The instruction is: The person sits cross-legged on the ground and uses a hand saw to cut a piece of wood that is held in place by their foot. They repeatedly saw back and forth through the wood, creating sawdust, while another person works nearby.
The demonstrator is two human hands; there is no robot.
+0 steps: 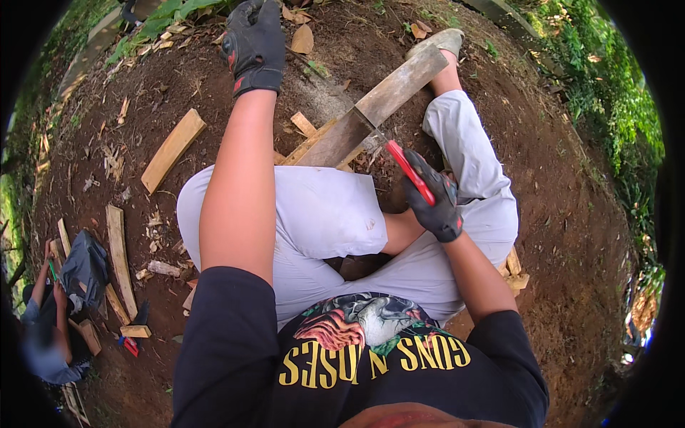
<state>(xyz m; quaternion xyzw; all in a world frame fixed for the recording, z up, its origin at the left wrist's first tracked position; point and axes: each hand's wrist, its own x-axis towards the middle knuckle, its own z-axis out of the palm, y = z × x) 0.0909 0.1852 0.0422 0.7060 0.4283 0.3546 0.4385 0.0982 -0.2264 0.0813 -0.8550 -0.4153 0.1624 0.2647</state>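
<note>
My right hand (433,194), in a dark glove, is wrapped round the red handle of a handsaw (409,171). The saw's narrow blade lies across a weathered grey-brown plank (403,84), at a dark line running over its width. Beyond the plank, near the top edge, my left hand (255,48) wears a black glove with red marks. Its fingers are curled in, and what they hold, if anything, is hidden. The plank slants from beside my bare-ankled foot down to my bent leg, resting near paler wood pieces (305,125) that are partly hidden.
A loose pale board (173,150) lies on the brown soil at left, with a longer strip (121,260) and wood chips nearby. At far left another person (50,335) sits by a dark bag (84,267). Green plants (606,93) border the right side.
</note>
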